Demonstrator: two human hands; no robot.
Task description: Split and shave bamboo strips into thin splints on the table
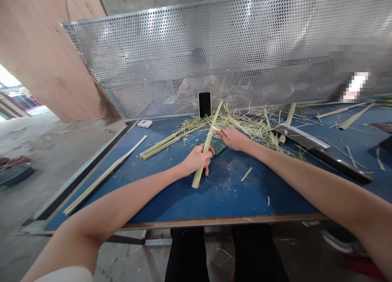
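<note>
A long pale green stalk (198, 176) stands slanted over the blue table, its thin end pointing away from me. My left hand (197, 158) is wrapped around its middle. My right hand (234, 138) is closed beside the upper part of the stalk, with the fingertips pinching something small and light against it; I cannot make out whether that is a blade or a strip of peel. Behind the hands spreads a heap of thin green peelings (251, 125). A dark green flat piece (219, 146) lies beneath the hands.
Two stalks (162, 146) and a long pale stalk (105, 175) lie to the left. A large knife (324, 153) rests at the right among scraps. A phone (205, 105) leans upright before a perforated metal screen (153, 69). A small white object (145, 123) sits far left.
</note>
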